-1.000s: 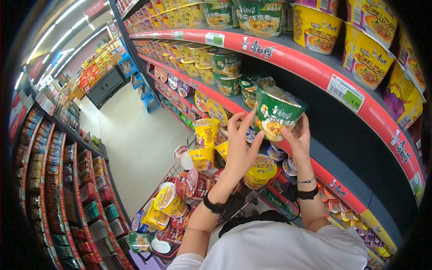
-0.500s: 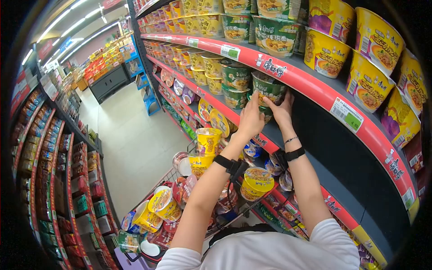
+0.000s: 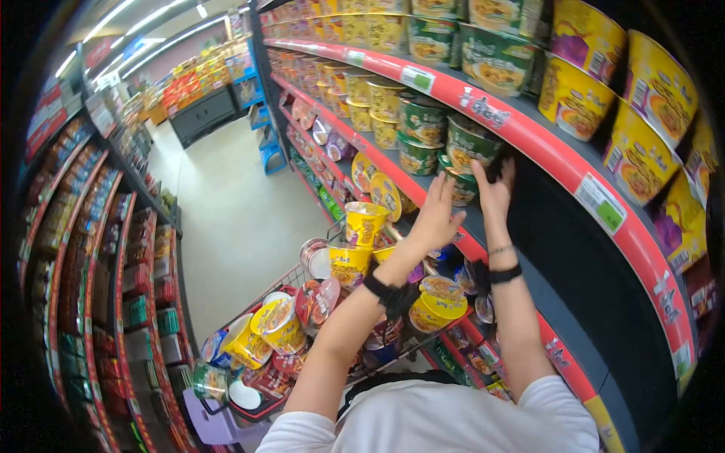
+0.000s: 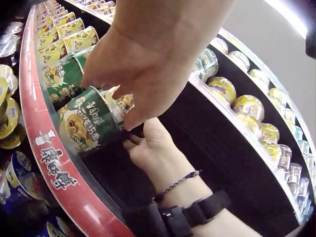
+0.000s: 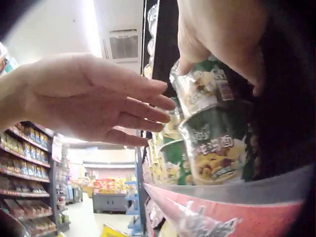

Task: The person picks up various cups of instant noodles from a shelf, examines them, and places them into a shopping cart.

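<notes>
Two green noodle cups are stacked on the shelf in the head view: an upper cup (image 3: 472,142) sits tilted on a lower cup (image 3: 459,187). My left hand (image 3: 434,219) is held in front of the stack with straight fingers, holding nothing. Beside the upper cup's right side is my right hand (image 3: 495,192), fingers spread and partly blurred. In the right wrist view, the right hand (image 5: 222,34) reaches over the upper cup (image 5: 200,91), its thumb at the rim. The left hand (image 5: 89,98) stretches flat toward the cups there.
More green cups (image 3: 423,119) and yellow cups (image 3: 385,102) line the shelf to the left. A red shelf edge (image 3: 551,162) runs overhead. Below the arms, a shopping cart holds mixed noodle cups (image 3: 279,325). Another rack (image 3: 106,294) flanks the aisle (image 3: 219,211).
The upper green cup, held in both hands a second ago, now sits on the lower one. The left hand has drawn back from it, and the right hand's fingers have spread.
</notes>
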Demonstrator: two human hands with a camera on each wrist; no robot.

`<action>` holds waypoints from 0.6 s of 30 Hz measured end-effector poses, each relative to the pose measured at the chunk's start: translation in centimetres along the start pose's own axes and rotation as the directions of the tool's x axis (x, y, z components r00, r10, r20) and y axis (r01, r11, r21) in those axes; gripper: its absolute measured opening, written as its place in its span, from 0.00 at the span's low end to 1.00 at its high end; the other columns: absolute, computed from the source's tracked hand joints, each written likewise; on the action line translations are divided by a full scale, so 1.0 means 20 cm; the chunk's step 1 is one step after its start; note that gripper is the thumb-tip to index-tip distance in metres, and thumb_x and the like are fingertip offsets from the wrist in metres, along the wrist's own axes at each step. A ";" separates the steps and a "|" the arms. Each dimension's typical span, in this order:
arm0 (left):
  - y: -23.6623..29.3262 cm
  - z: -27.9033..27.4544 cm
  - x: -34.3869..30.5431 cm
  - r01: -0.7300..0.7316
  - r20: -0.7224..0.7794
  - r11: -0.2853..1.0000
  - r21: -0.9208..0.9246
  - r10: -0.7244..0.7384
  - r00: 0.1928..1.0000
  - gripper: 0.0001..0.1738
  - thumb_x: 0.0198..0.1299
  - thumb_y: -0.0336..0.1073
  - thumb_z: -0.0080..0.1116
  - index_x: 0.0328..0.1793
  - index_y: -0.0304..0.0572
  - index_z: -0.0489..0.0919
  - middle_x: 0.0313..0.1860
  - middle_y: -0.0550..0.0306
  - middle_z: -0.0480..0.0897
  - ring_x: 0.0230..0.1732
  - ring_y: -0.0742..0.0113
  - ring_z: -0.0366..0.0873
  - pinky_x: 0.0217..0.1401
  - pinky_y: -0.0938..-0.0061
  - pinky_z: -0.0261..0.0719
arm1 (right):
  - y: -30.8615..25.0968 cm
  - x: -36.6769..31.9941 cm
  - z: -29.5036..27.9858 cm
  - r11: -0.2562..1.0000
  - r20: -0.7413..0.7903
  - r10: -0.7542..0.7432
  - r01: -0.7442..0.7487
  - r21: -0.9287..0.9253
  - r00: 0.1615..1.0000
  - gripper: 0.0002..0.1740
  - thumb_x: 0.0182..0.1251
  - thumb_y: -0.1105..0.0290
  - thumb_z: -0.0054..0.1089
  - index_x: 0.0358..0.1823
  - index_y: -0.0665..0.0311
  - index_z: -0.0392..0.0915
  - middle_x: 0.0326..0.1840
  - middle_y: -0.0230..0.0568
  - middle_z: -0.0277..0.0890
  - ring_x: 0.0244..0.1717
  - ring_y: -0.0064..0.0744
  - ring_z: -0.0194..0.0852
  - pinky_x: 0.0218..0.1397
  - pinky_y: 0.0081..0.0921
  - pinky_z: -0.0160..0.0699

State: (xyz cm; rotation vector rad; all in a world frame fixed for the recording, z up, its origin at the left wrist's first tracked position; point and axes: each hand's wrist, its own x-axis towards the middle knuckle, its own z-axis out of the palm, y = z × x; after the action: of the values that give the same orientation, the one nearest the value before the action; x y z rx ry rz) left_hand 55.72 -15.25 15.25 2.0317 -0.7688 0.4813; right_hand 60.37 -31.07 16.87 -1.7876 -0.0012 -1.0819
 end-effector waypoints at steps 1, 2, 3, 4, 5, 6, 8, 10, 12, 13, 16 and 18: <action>0.07 -0.04 -0.05 0.021 -0.012 0.999 -0.035 -0.022 1.000 0.41 0.59 0.34 0.61 0.75 0.30 0.55 0.76 0.27 0.51 0.77 0.34 0.48 0.78 0.55 0.51 | -0.06 -0.09 -0.01 0.995 -0.024 0.008 -0.006 0.100 1.000 0.48 0.59 0.56 0.71 0.72 0.72 0.54 0.73 0.57 0.57 0.71 0.47 0.60 0.71 0.37 0.60; 0.08 -0.05 -0.11 0.011 -0.038 0.998 -0.065 -0.013 0.999 0.38 0.61 0.33 0.59 0.75 0.31 0.56 0.76 0.29 0.51 0.78 0.35 0.47 0.78 0.56 0.50 | -0.14 -0.20 -0.02 0.979 -0.041 0.023 -0.014 0.203 0.999 0.43 0.63 0.60 0.68 0.72 0.72 0.55 0.73 0.56 0.57 0.70 0.45 0.60 0.71 0.36 0.61; 0.10 -0.08 -0.18 0.003 -0.062 0.996 -0.087 -0.008 0.998 0.38 0.61 0.32 0.58 0.75 0.32 0.56 0.76 0.30 0.52 0.78 0.36 0.47 0.79 0.56 0.50 | -0.23 -0.31 -0.02 0.956 0.009 0.023 -0.025 0.294 1.000 0.38 0.66 0.64 0.65 0.71 0.72 0.56 0.72 0.53 0.58 0.70 0.43 0.60 0.70 0.36 0.62; 0.14 -0.11 -0.26 0.008 -0.093 0.995 -0.103 -0.017 0.996 0.37 0.61 0.31 0.57 0.75 0.32 0.56 0.76 0.32 0.53 0.79 0.37 0.47 0.79 0.56 0.49 | -0.32 -0.43 -0.03 0.921 0.074 0.026 -0.053 0.385 0.997 0.34 0.68 0.68 0.61 0.71 0.71 0.57 0.72 0.51 0.58 0.70 0.41 0.60 0.69 0.35 0.63; 0.16 -0.14 -0.33 0.022 -0.114 0.993 -0.115 -0.035 0.993 0.36 0.60 0.30 0.56 0.75 0.33 0.57 0.76 0.33 0.53 0.79 0.39 0.47 0.79 0.56 0.48 | -0.37 -0.55 -0.02 0.897 0.163 0.035 -0.103 0.431 0.986 0.32 0.69 0.70 0.60 0.70 0.70 0.58 0.71 0.49 0.59 0.70 0.39 0.60 0.69 0.34 0.63; 0.17 -0.17 -0.42 0.046 -0.141 0.991 -0.124 -0.064 0.988 0.36 0.60 0.28 0.55 0.75 0.34 0.57 0.76 0.35 0.54 0.79 0.40 0.47 0.79 0.56 0.48 | -0.41 -0.67 -0.02 0.866 0.264 0.044 -0.168 0.470 0.963 0.30 0.70 0.71 0.58 0.70 0.69 0.58 0.70 0.47 0.60 0.70 0.38 0.60 0.69 0.33 0.63; 0.16 -0.23 -0.62 0.131 -0.204 0.978 -0.164 -0.164 0.965 0.36 0.59 0.27 0.54 0.75 0.35 0.57 0.76 0.36 0.55 0.79 0.42 0.48 0.79 0.57 0.47 | -0.48 -0.88 -0.01 0.846 0.438 0.078 -0.291 0.446 0.896 0.27 0.71 0.72 0.54 0.69 0.69 0.59 0.68 0.46 0.63 0.69 0.37 0.60 0.71 0.35 0.60; 0.15 -0.31 -0.82 0.225 -0.334 0.959 -0.170 -0.271 0.903 0.33 0.59 0.26 0.55 0.72 0.35 0.62 0.74 0.39 0.61 0.78 0.43 0.53 0.78 0.58 0.52 | -0.51 -1.09 0.02 0.806 0.582 0.086 -0.399 0.436 0.808 0.25 0.72 0.73 0.52 0.67 0.69 0.60 0.67 0.45 0.63 0.69 0.36 0.61 0.71 0.35 0.59; 0.17 -0.40 -1.04 0.339 -0.469 0.932 -0.128 -0.359 0.807 0.30 0.59 0.26 0.55 0.70 0.36 0.65 0.72 0.40 0.64 0.76 0.45 0.57 0.77 0.59 0.55 | -0.60 -1.25 0.02 0.735 0.727 0.075 -0.531 0.422 0.682 0.23 0.73 0.73 0.51 0.67 0.69 0.61 0.66 0.44 0.63 0.67 0.34 0.62 0.71 0.32 0.60; 0.19 -0.45 -1.13 0.395 -0.545 0.911 -0.119 -0.393 0.741 0.28 0.59 0.26 0.56 0.68 0.36 0.67 0.69 0.42 0.68 0.74 0.46 0.61 0.75 0.60 0.58 | -0.62 -1.33 0.03 0.719 0.817 0.044 -0.586 0.374 0.575 0.23 0.73 0.72 0.51 0.66 0.69 0.61 0.66 0.43 0.62 0.67 0.33 0.62 0.70 0.31 0.61; 0.28 -0.59 -1.41 0.585 -0.705 0.794 -0.167 -0.511 0.492 0.26 0.59 0.28 0.59 0.64 0.38 0.71 0.64 0.45 0.72 0.68 0.50 0.68 0.69 0.64 0.65 | -0.67 -1.56 0.05 0.696 0.934 -0.062 -0.655 0.293 0.352 0.21 0.72 0.73 0.53 0.65 0.67 0.64 0.63 0.41 0.65 0.62 0.30 0.67 0.65 0.27 0.67; 0.30 -0.64 -1.60 0.707 -0.829 0.703 -0.069 -0.434 0.351 0.26 0.58 0.29 0.61 0.64 0.39 0.71 0.62 0.46 0.73 0.66 0.51 0.69 0.68 0.64 0.66 | -0.70 -1.69 0.08 0.697 0.975 -0.125 -0.682 0.219 0.185 0.21 0.71 0.74 0.55 0.63 0.66 0.66 0.61 0.40 0.67 0.61 0.30 0.68 0.61 0.26 0.71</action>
State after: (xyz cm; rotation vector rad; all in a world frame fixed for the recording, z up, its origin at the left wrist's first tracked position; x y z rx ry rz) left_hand 27.59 3.79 6.65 1.8683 0.6618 1.0271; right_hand 34.89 -7.80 4.63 -1.3836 -0.6842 0.5343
